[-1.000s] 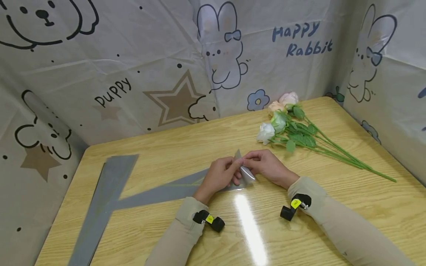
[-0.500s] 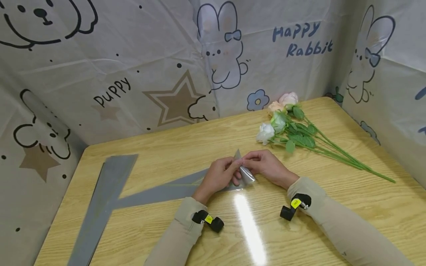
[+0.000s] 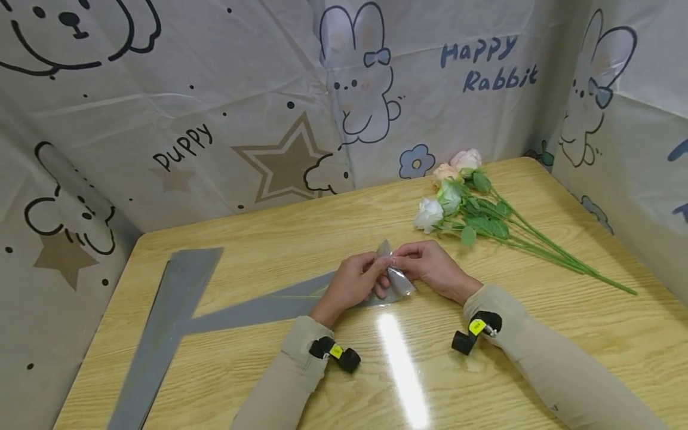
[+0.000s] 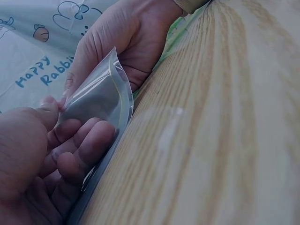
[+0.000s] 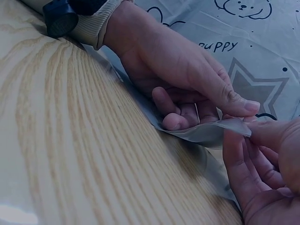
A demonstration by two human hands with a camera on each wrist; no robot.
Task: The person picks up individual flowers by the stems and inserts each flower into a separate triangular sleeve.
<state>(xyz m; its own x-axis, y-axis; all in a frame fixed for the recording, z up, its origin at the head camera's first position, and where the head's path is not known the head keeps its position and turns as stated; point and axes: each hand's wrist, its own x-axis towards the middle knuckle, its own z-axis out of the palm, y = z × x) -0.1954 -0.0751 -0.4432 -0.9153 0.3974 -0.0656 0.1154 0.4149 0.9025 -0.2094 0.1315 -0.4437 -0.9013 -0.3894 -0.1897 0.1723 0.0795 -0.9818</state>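
Observation:
A tapered grey plastic flower sleeve [image 3: 279, 306] with a thin yellow line lies across the middle of the table, its wide end lifted and creased. My left hand [image 3: 352, 283] pinches that end between thumb and fingers. Facing it, my right hand [image 3: 432, 269] pinches the same edge, the two sets of fingertips nearly meeting. In the left wrist view the glossy, see-through corner of the sleeve [image 4: 98, 96] bows up between the hands. From the right wrist, the sleeve's rim [image 5: 211, 132] runs over the left fingers to the right hand's fingertips.
More grey sleeves [image 3: 161, 334] lie stacked at the left, overlapped by the narrow end of the held one. Artificial roses [image 3: 478, 218] in white, green and pink lie at the back right, stems pointing right. A printed cloth [image 3: 269, 71] walls the table's back and sides.
The pinched corner of the sleeve spreads slightly to the right and looks more crumpled. Both hands stay in nearly the same place.

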